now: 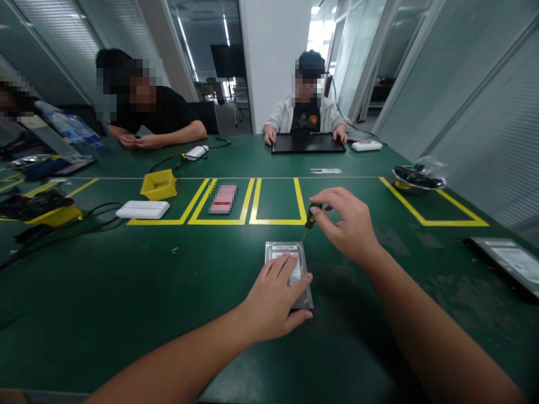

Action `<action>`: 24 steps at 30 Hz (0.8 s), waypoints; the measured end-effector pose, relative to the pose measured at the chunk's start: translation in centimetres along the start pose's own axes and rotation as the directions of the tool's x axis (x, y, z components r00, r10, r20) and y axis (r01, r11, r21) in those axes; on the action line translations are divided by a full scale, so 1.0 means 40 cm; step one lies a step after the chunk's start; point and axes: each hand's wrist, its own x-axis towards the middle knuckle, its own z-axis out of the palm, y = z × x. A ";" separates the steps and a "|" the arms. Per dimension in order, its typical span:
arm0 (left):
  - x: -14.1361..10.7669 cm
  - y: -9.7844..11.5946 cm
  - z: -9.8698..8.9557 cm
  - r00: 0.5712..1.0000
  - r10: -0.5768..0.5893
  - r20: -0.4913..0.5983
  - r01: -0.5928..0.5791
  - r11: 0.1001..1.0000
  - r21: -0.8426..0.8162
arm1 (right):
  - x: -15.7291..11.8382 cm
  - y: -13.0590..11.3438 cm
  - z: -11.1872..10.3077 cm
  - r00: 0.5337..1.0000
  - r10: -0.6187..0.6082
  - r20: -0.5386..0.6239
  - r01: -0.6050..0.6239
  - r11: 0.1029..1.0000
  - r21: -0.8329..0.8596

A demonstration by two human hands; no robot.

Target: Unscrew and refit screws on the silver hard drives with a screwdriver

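On the green table in front of me lies a silver hard drive with a white label. My left hand is laid across it, gripping it against the table, with the fingers over its top and the thumb by its near right corner. Part of the label is hidden under these fingers. My right hand pinches a small screwdriver with a black and yellow handle. The screwdriver is tilted slightly, and its thin shaft points down at the drive's far right corner. Whether the tip sits in a screw is too small to tell.
Several tiny screws lie to the left. Beyond are a yellow bin, a white power strip and a pink blurred item. Another drive and a bowl of cables stand right. Co-workers sit opposite, one holding a black panel.
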 end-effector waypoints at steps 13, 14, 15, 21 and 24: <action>0.001 -0.002 0.003 1.000 0.004 -0.004 -0.004 1.000 0.004 | -0.002 0.002 0.003 0.999 -0.012 0.048 0.013 0.999 -0.034; 0.001 -0.002 0.004 1.000 0.003 -0.004 -0.003 1.000 0.005 | -0.003 0.004 0.003 0.999 -0.007 0.051 0.009 0.999 -0.040; 0.001 -0.002 0.004 1.000 0.003 -0.005 -0.003 1.000 0.005 | -0.003 0.005 0.003 0.999 0.000 0.050 0.002 0.999 -0.044; 0.000 -0.002 0.001 1.000 0.008 -0.004 -0.008 1.000 0.000 | -0.001 -0.001 -0.012 0.999 0.042 0.009 -0.042 0.999 -0.033; 0.000 -0.001 -0.002 1.000 0.007 0.006 -0.007 1.000 0.002 | 0.003 -0.001 -0.024 1.000 0.024 -0.004 -0.024 0.998 -0.055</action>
